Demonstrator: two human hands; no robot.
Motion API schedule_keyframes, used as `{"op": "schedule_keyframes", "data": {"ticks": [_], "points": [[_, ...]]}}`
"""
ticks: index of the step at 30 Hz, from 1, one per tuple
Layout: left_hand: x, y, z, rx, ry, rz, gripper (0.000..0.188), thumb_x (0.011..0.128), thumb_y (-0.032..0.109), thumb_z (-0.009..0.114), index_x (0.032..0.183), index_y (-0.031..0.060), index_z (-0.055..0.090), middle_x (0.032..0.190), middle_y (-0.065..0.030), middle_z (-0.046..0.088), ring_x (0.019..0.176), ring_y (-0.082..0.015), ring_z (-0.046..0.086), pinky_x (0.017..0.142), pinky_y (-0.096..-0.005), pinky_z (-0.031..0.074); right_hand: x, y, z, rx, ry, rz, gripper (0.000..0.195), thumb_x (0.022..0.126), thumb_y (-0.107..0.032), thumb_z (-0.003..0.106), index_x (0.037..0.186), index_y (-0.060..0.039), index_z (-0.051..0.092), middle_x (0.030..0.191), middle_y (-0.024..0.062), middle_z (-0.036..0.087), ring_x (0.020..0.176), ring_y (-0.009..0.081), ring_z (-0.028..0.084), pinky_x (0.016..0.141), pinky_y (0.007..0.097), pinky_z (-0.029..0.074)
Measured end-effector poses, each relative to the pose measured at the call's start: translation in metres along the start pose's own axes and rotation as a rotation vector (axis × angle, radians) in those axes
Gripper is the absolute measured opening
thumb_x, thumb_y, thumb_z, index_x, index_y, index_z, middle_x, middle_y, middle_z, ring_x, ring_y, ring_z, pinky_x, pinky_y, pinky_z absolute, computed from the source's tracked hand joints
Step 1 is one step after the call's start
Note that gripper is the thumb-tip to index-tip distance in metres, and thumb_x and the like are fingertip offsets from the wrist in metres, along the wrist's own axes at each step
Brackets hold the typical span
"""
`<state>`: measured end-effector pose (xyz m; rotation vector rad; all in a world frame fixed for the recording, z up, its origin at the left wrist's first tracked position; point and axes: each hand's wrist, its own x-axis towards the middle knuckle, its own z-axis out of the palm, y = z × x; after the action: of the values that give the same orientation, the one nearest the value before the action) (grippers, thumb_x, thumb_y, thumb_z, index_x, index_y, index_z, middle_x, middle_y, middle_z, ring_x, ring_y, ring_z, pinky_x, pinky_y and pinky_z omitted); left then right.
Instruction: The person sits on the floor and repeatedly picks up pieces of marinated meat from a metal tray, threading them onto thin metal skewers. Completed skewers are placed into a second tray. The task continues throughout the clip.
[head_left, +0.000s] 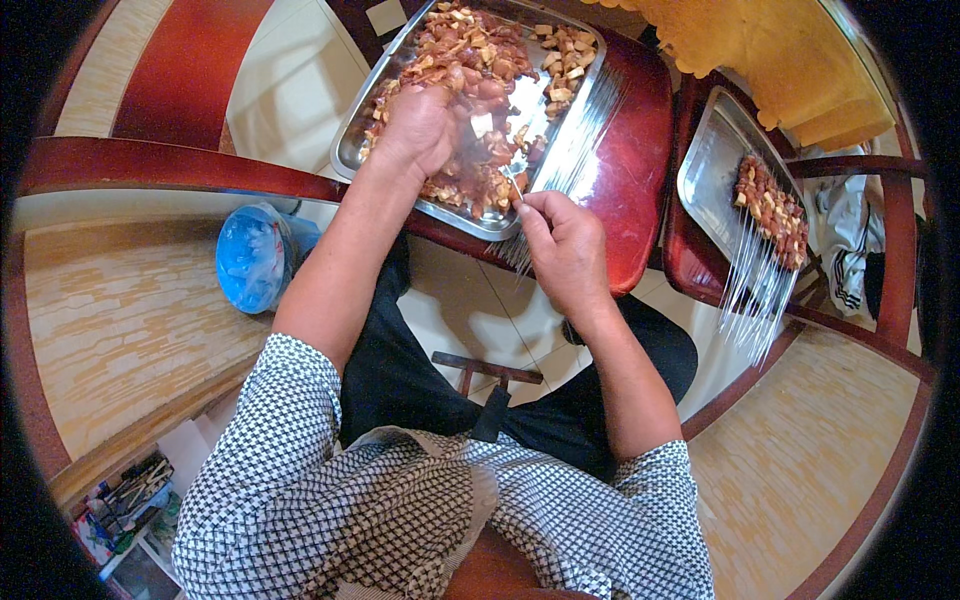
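Observation:
A metal tray (351, 150) lies on a red wooden stool, piled with raw marinated meat pieces (465, 37). Pale cubes mixed with meat (568, 67) lie in its right part. My left hand (425, 129) is in the meat, its fingertips partly hidden among the pieces. Between the thumb and fingers of my right hand (562, 240) is a thin metal skewer (513, 180), its tip pointing up and left over the tray with what looks like a meat piece near my fingers. A bundle of bare metal skewers (581, 142) lies along the tray's right edge.
On a second red stool to the right, another metal tray (701, 165) holds loaded meat skewers (772, 214), their bare ends sticking out over the near edge. A blue bin (244, 259) with a plastic liner stands at left. An orange cloth (780, 60) hangs at upper right.

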<state>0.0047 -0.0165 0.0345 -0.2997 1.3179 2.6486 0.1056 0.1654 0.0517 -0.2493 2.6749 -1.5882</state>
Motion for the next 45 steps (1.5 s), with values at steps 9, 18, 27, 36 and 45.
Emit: {"op": "schedule_keyframes", "data": {"ticks": [9, 18, 27, 36, 45], "points": [[0.0, 0.003, 0.002, -0.084, 0.036, -0.031, 0.027, 0.093, 0.016, 0.026, 0.094, 0.0062, 0.051, 0.095, -0.0161, 0.06, 0.089, -0.029, 0.057, 0.083, -0.0519, 0.046, 0.0, 0.002, 0.0, 0.022, 0.013, -0.021, 0.011, 0.08, -0.012, 0.058, 0.081, -0.0015, 0.06, 0.068, 0.0175, 0.06, 0.063, 0.0313, 0.061, 0.057, 0.0377, 0.047], [0.004, 0.002, -0.004, -0.127, 0.097, -0.011, 0.022, 0.093, 0.015, 0.035, 0.103, 0.0029, 0.05, 0.093, -0.0151, 0.061, 0.086, -0.0259, 0.06, 0.079, -0.0435, 0.051, 0.001, 0.002, 0.001, 0.028, -0.018, -0.016, 0.011, 0.08, -0.011, 0.058, 0.08, -0.0007, 0.06, 0.068, 0.0175, 0.06, 0.063, 0.031, 0.061, 0.057, 0.0376, 0.047], [0.006, -0.004, -0.007, -0.18, 0.008, 0.048, 0.024, 0.094, 0.018, 0.038, 0.107, 0.002, 0.05, 0.095, -0.0153, 0.061, 0.087, -0.0262, 0.061, 0.078, -0.0435, 0.052, 0.0, 0.002, 0.005, -0.006, 0.011, -0.004, 0.011, 0.08, -0.013, 0.059, 0.081, -0.0024, 0.061, 0.068, 0.0176, 0.06, 0.064, 0.0321, 0.061, 0.057, 0.0384, 0.047], [0.004, -0.005, -0.006, -0.248, -0.059, 0.011, 0.021, 0.091, 0.018, 0.045, 0.104, 0.0026, 0.053, 0.095, -0.0157, 0.061, 0.089, -0.0283, 0.06, 0.082, -0.0478, 0.05, 0.002, -0.001, 0.003, -0.008, 0.011, 0.013, 0.011, 0.08, -0.013, 0.058, 0.08, -0.0024, 0.06, 0.067, 0.0181, 0.059, 0.064, 0.0335, 0.06, 0.057, 0.0407, 0.046], [0.0, -0.002, -0.006, -0.266, -0.134, -0.032, 0.02, 0.09, 0.017, 0.047, 0.103, 0.0023, 0.052, 0.099, -0.0181, 0.06, 0.094, -0.0294, 0.059, 0.084, -0.0484, 0.048, 0.003, 0.002, 0.008, -0.037, 0.027, 0.021, 0.01, 0.079, -0.013, 0.058, 0.079, -0.003, 0.06, 0.069, 0.0172, 0.06, 0.065, 0.033, 0.061, 0.058, 0.0404, 0.047]]}}
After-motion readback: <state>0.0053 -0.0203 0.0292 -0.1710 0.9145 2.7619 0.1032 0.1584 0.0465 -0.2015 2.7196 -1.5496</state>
